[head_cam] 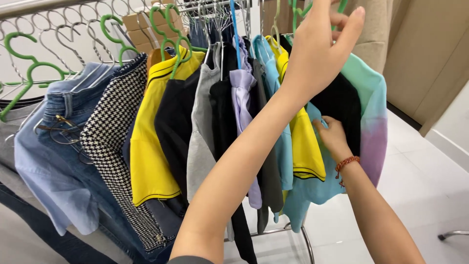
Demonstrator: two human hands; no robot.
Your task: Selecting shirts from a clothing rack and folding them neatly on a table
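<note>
My left hand (317,44) reaches up to the rail, and its fingers close around the hook of a green hanger (342,6) at the top right of the rack. From that hanger hangs a pastel tie-dye shirt (373,117) in mint, blue and purple, with a black garment (339,100) against it. My right hand (334,137), with a red braided bracelet (346,162) on its wrist, grips the shirt's fabric lower down, where the blue cloth meets the black. Its fingertips are hidden in the folds.
A metal clothes rack (305,239) is packed with a yellow polo (149,142), a grey top (200,132), a lilac shirt (242,88), a houndstooth piece (115,142) and denim (53,156). Empty green hangers (29,68) hang at the left. White tiled floor (420,186) and beige cupboards (430,54) lie to the right.
</note>
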